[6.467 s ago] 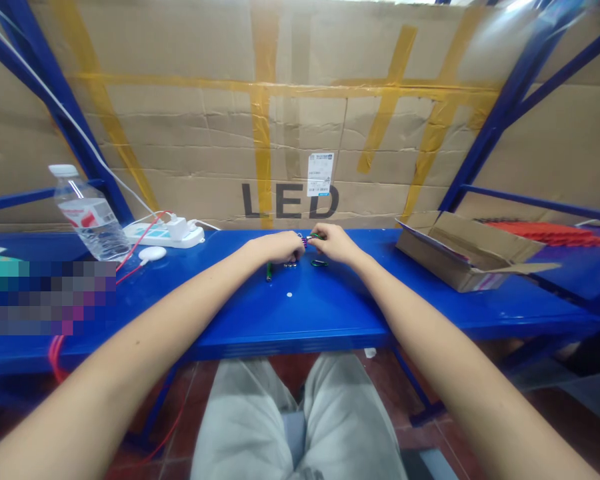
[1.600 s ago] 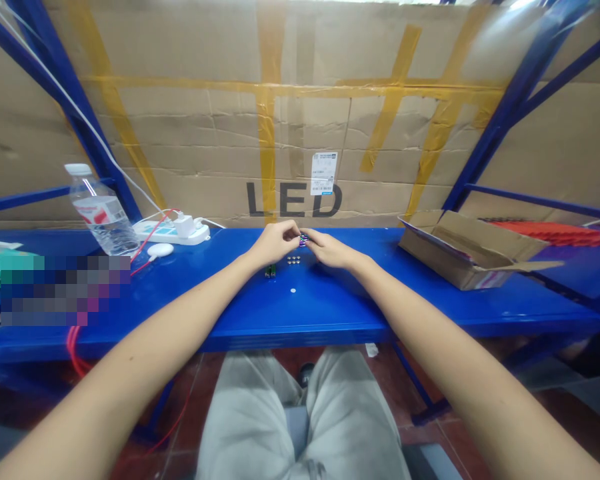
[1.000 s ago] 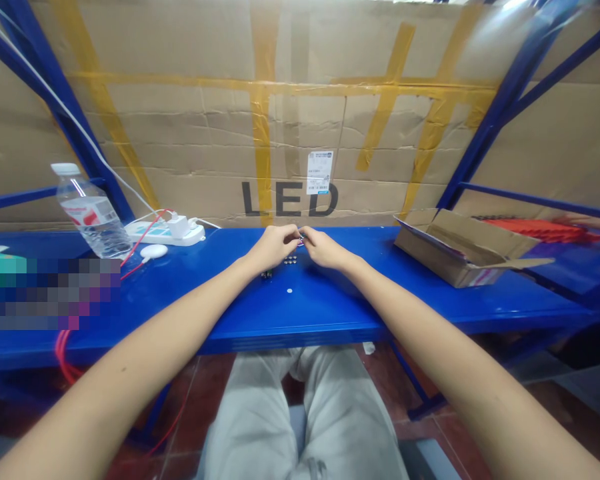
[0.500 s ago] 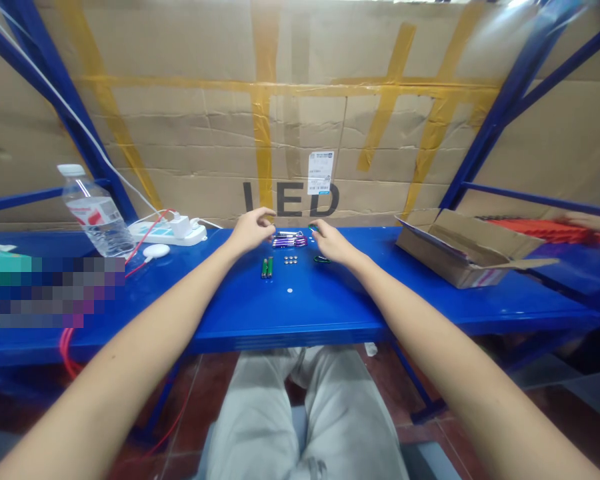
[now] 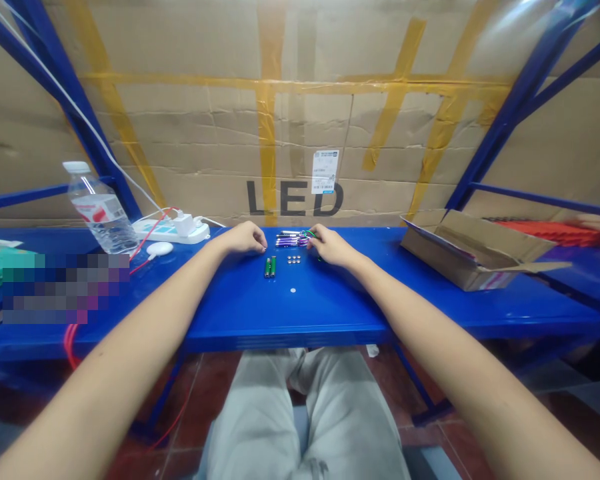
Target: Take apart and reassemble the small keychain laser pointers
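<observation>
Cannot tell the grip of the left hand [image 5: 243, 238]; can see a half-hidden green clip [image 5: 309, 233] pinched in the right hand [image 5: 330, 245]. Can count two tubes [image 5: 273, 267], six discs [image 5: 294, 261].

Head-worn view, forward and down

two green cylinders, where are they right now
In the head view, the two short green cylinders lie on the blue table, below and right of the left hand and left of the small round silver pieces.
</observation>
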`<state>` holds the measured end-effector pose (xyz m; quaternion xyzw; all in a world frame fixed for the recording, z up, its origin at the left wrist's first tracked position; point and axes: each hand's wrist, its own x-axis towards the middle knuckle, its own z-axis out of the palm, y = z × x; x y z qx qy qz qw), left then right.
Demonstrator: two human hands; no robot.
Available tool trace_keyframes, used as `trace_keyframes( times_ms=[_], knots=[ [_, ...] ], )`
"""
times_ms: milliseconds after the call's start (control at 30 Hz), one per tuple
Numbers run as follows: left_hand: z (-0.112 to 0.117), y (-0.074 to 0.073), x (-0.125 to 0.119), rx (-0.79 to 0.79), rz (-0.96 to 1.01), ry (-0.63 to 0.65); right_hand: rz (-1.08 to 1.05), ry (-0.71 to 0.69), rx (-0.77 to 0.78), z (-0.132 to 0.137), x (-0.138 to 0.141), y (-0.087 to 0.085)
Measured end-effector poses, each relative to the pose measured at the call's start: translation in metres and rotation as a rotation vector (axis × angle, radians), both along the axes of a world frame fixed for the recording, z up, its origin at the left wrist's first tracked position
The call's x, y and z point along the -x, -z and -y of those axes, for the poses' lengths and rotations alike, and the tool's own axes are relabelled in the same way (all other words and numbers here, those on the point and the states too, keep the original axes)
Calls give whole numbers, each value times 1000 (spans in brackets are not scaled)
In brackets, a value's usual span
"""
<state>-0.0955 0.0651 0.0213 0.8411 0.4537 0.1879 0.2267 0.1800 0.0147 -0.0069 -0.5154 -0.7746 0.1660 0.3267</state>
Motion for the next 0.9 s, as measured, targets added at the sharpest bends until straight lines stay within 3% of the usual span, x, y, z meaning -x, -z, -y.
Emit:
trace_keyframes(
  times_ms=[300, 467, 667, 900],
  knots=[
    [10, -5, -10, 177, -66, 16, 180, 49, -13, 2, -8, -7],
    [12, -5, -12, 168, -57, 112, 230, 128, 65, -1, -17, -8],
    [15, -6, -14, 173, -89, 96, 298, 184, 122, -4, -26, -8],
    [16, -8, -17, 241, -94, 60, 370, 109, 221, 0, -31, -16]
  ],
)
